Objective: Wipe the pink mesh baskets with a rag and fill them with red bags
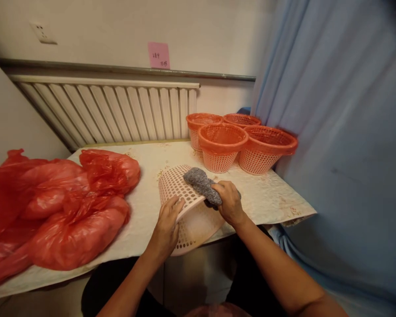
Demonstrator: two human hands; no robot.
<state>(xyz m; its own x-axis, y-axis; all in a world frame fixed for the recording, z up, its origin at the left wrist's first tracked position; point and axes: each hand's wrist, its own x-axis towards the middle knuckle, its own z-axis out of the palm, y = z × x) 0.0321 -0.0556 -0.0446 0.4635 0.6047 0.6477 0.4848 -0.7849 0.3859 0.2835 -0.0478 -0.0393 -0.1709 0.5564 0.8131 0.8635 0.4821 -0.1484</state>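
Note:
A pale pink perforated basket lies tilted on its side at the table's front edge, its open mouth facing down towards me. My left hand grips its rim from the left, the thumb inside and the fingers on the outer wall. In my right hand is a bunched grey cloth, which rests against the basket's outer side near the rim. My right fingers are closed round the cloth.
Several baskets lined with red bags stand at the back right. Full red plastic bags cover the left of the cloth-covered table. A radiator is behind; a blue curtain hangs at the right.

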